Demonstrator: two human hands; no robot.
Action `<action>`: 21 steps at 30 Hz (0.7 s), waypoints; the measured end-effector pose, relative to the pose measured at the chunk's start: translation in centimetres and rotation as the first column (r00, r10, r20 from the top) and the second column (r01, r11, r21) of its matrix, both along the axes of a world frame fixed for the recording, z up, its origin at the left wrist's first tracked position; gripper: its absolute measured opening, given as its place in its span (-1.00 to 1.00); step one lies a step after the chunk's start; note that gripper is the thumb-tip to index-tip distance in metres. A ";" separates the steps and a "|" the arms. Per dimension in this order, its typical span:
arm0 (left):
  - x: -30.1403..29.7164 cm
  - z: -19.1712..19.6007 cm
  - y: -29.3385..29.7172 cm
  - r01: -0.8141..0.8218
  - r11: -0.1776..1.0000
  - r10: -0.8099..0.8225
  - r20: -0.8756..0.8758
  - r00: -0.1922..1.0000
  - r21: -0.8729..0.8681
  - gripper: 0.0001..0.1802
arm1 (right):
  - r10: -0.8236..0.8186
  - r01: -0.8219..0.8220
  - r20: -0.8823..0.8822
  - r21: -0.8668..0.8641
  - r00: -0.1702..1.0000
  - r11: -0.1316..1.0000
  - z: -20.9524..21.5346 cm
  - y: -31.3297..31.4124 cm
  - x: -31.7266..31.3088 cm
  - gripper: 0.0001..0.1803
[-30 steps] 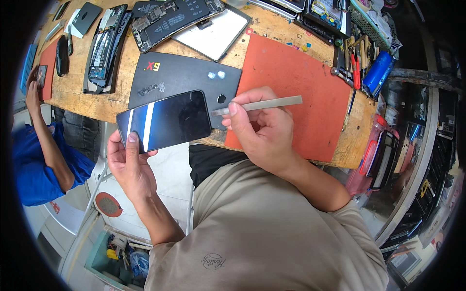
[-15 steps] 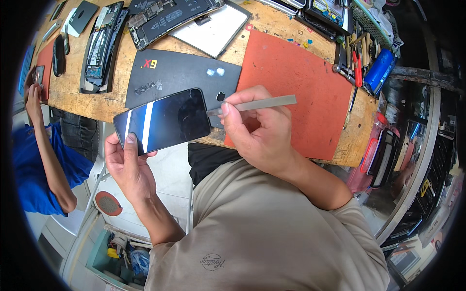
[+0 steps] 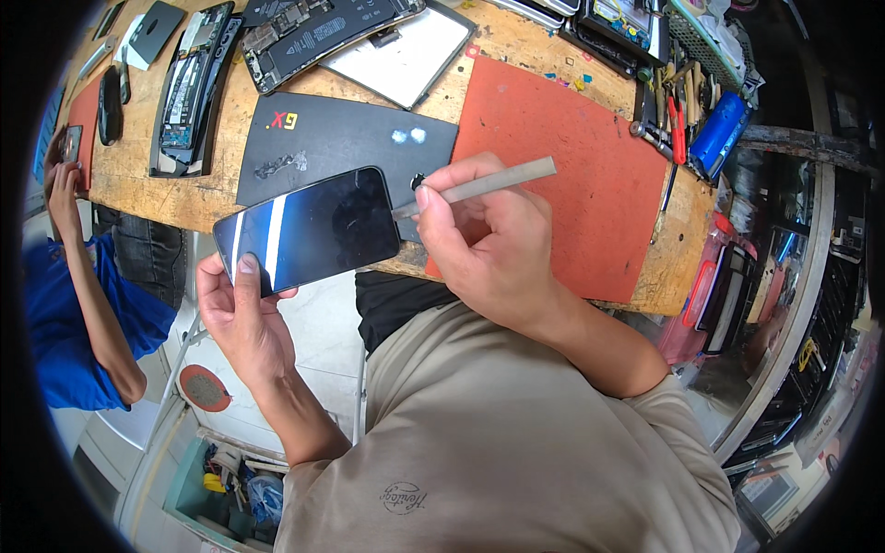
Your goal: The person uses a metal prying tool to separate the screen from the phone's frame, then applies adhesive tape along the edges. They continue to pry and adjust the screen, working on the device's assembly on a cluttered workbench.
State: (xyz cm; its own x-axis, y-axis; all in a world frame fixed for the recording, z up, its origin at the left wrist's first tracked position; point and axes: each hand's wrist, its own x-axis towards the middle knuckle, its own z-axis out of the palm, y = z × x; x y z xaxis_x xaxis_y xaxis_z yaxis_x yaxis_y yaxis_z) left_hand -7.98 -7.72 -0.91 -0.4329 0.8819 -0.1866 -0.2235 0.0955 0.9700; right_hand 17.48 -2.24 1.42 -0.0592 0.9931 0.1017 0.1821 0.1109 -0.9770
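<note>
A dark glossy smartphone (image 3: 318,230) is held level over the table's near edge, with bright light stripes reflected in its screen. My left hand (image 3: 244,309) grips its left end, thumb on the glass and fingers underneath. My right hand (image 3: 489,230) pinches a flat, thin metal blade (image 3: 507,179) between thumb and fingers. The blade's narrow tip meets the right short edge of the phone; whether it is inside the seam cannot be made out. Beneath the phone lies a dark grey mat (image 3: 346,138), partly covered by it.
An orange-red mat (image 3: 562,175) lies to the right. Opened devices (image 3: 189,101) and a large phone-shaped board (image 3: 323,41) sit at the back left. Pliers (image 3: 678,129) and a blue can (image 3: 721,134) stand at the far right. A co-worker's arm (image 3: 92,286) is at left.
The outer end of the blade has tilted slightly upward and shifted a little left with my right hand. The phone and my left hand stay almost still.
</note>
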 end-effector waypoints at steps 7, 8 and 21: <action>-0.1 -0.1 0.1 0.020 0.999 -0.021 0.027 0.999 0.025 -0.86 | 0.005 -0.005 0.016 0.010 1.000 1.000 0.3 0.5 -0.1 -0.92; 0.0 -0.1 0.1 0.002 1.000 -0.002 0.000 1.000 0.003 -0.86 | -0.001 0.001 0.016 0.022 1.000 1.000 0.3 0.6 -0.2 -0.92; 0.0 0.0 0.2 0.014 1.000 -0.014 0.010 1.000 -0.020 -0.89 | -0.102 0.102 -0.047 -0.004 0.994 0.995 0.5 1.1 0.7 -0.93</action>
